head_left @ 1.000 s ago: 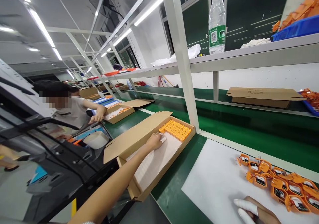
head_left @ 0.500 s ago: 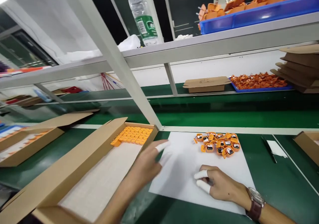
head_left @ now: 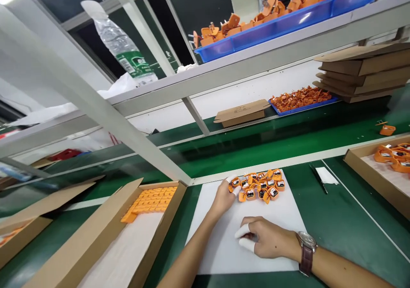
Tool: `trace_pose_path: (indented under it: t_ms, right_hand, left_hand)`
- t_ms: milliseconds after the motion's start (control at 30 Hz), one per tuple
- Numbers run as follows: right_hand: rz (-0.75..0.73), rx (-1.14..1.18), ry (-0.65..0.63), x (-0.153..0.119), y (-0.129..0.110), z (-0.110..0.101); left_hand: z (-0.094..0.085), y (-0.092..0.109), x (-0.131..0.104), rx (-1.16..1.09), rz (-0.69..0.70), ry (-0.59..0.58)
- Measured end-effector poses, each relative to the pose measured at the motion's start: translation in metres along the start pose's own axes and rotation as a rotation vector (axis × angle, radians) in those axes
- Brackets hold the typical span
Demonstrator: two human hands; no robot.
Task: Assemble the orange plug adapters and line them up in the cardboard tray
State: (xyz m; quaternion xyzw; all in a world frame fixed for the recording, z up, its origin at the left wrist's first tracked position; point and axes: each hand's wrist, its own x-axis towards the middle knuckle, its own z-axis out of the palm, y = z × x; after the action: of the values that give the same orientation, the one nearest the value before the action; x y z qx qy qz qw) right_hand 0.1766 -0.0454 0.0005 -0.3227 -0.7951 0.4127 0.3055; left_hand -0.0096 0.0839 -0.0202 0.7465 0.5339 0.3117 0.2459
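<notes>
My left hand (head_left: 225, 197) reaches to the left end of a cluster of small orange plastic housings (head_left: 262, 185) with dark and white parts inside. Its white-capped thumb and finger close around the leftmost orange housing (head_left: 235, 183). My right hand (head_left: 267, 238) rests over the white sheet (head_left: 221, 241), nearer to me than the cluster. Its thumb and index finger, also in white finger cots, are bent with a small gap between the tips, and I see nothing between them. The other fingers are curled and partly hidden.
At left, a cardboard box (head_left: 174, 219) holds rows of orange pieces (head_left: 153, 200). Another box (head_left: 355, 162) with orange housings stands at right. Black tweezers (head_left: 318, 179) lie beside a white paper (head_left: 326, 175). A slanted metal post (head_left: 144, 145) and a shelf (head_left: 224, 77) rise behind.
My left hand has moved from beside the left box across to the cluster and taken hold of a housing. My right hand stays over the sheet. The view has turned right and tilted.
</notes>
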Motion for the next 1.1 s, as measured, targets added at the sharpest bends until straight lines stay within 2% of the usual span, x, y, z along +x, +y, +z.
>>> trace_pose_path:
  t_ms: [167,233,333,400,500,633,700,800,900,967,1100]
  right_hand:
    - [0.054,0.106,0.019,0.001,0.006,0.004]
    - [0.105,0.232,0.045,0.002,0.008,0.005]
    - [0.134,0.471,0.107,0.003,0.012,0.006]
    - [0.131,0.612,0.168,0.006,0.014,0.006]
    - [0.162,0.686,0.27,0.01,0.017,0.008]
    - [0.216,0.499,0.293,0.015,0.019,0.006]
    - [0.174,0.316,0.303,0.016,0.016,-0.001]
    - [0.049,0.046,0.322,0.017,0.006,-0.017]
    - [-0.036,-0.079,0.292,0.015,-0.004,-0.028]
    - [-0.061,-0.086,0.312,0.013,-0.006,-0.028]
    - [-0.016,0.094,0.384,0.007,-0.003,-0.019]
  left_hand:
    - [-0.019,0.011,-0.022,-0.06,0.011,0.147]
    - [-0.029,0.02,-0.038,-0.042,0.13,0.187]
    - [-0.035,0.029,-0.06,0.075,0.356,0.156]
    - [-0.031,0.029,-0.07,0.104,0.391,0.129]
    - [-0.019,0.025,-0.08,0.086,0.283,0.1]
    - [-0.01,0.024,-0.085,-0.01,0.076,-0.001]
    - [-0.012,0.027,-0.086,-0.162,0.012,-0.066]
    - [-0.02,0.034,-0.087,-0.52,-0.055,-0.166]
    - [-0.025,0.037,-0.087,-0.786,-0.146,-0.243]
    - [-0.026,0.037,-0.087,-0.833,-0.168,-0.281]
    - [-0.022,0.038,-0.09,-0.777,-0.031,-0.249]
